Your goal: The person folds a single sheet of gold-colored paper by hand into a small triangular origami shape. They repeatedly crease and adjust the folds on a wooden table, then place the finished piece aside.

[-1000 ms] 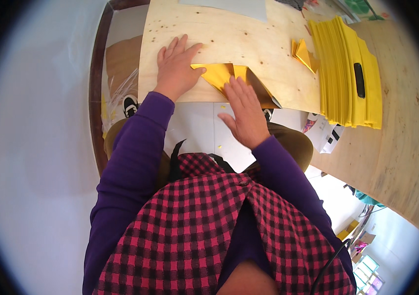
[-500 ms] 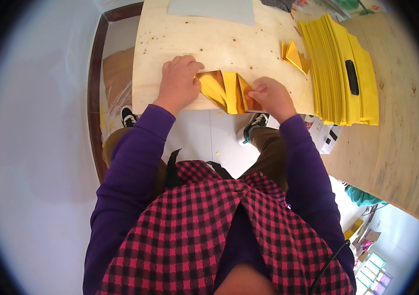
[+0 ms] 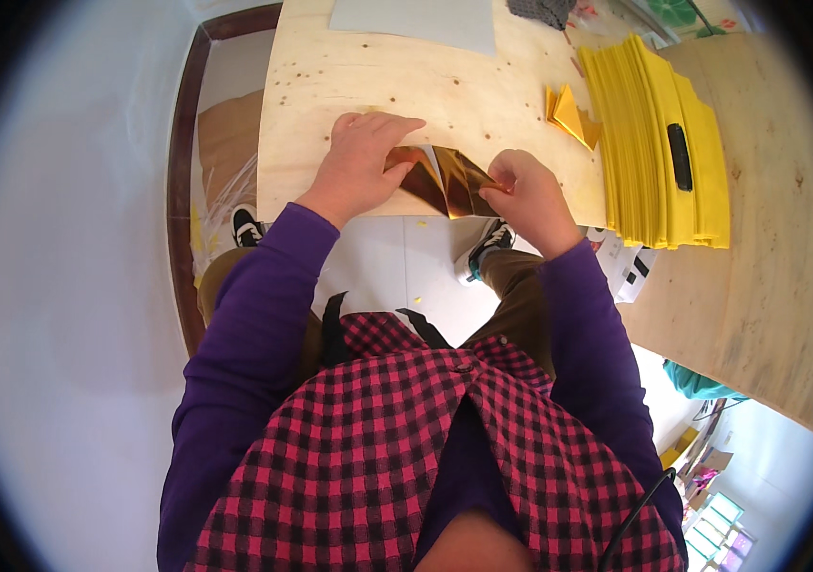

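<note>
A creased sheet of shiny gold foil paper (image 3: 457,181) spans the gap between my hands at the table's near edge, its folds standing up in a zigzag. My left hand (image 3: 361,162) grips the paper's left end, thumb against it and the other fingers reaching over the far side. At the right end, my right hand (image 3: 528,194) pinches the paper between thumb and curled fingers. Part of each end is hidden by the fingers.
Folded gold paper pieces (image 3: 573,117) lie to the right on the wooden table (image 3: 368,76). Beside them stands a thick stack of yellow sheets (image 3: 635,143) with a black oblong thing (image 3: 680,157) on it. A pale grey sheet (image 3: 416,21) and a dark grey cloth (image 3: 542,10) are at the back.
My left hand has moved slightly right, its fingers stretching farther over the paper. The foil has tilted and closed up, showing darker, browner faces. My right hand keeps its pinch.
</note>
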{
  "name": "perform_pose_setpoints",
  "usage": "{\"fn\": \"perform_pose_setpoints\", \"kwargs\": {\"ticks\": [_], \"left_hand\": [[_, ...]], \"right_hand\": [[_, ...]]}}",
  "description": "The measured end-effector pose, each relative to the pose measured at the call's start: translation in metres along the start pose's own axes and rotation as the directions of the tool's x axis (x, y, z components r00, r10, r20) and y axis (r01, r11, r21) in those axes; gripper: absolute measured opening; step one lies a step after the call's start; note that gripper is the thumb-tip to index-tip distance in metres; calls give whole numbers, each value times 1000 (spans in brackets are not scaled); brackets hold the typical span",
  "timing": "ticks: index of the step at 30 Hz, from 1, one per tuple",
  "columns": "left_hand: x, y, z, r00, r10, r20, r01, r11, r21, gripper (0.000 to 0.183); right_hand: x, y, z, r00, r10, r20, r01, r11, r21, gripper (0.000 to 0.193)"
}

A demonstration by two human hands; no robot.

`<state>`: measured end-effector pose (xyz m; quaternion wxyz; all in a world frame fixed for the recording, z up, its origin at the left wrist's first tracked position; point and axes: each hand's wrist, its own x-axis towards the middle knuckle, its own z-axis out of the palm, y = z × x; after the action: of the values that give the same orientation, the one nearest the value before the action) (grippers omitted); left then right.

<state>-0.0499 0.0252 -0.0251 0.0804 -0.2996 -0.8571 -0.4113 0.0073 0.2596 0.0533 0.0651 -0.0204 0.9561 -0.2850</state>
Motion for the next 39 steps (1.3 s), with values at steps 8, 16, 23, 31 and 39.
{"fn": "perform_pose_setpoints", "kwargs": {"ticks": [8, 16, 23, 31, 39], "left_hand": [[4, 4, -16, 893, 360, -271, -331, 932, 148, 23], [-12, -3, 1, 943, 333, 1, -320, 905, 281, 19], [-24, -2, -6, 935, 287, 209, -323, 932, 164, 24], [-29, 3, -20, 927, 240, 289, -237, 970, -45, 33], [-26, -4, -12, 947, 157, 281, -128, 985, -119, 29]], "right_hand": [[-18, -36, -8, 834, -520, -185, 416, 812, -409, 17], [-14, -5, 49, 849, -524, -69, 424, 753, -503, 15], [-24, 8, 68, 856, -513, -62, 456, 807, -375, 13], [-20, 14, 55, 843, -536, -32, 526, 836, -157, 19], [-9, 12, 38, 866, -488, 106, 494, 868, -40, 17]]}}
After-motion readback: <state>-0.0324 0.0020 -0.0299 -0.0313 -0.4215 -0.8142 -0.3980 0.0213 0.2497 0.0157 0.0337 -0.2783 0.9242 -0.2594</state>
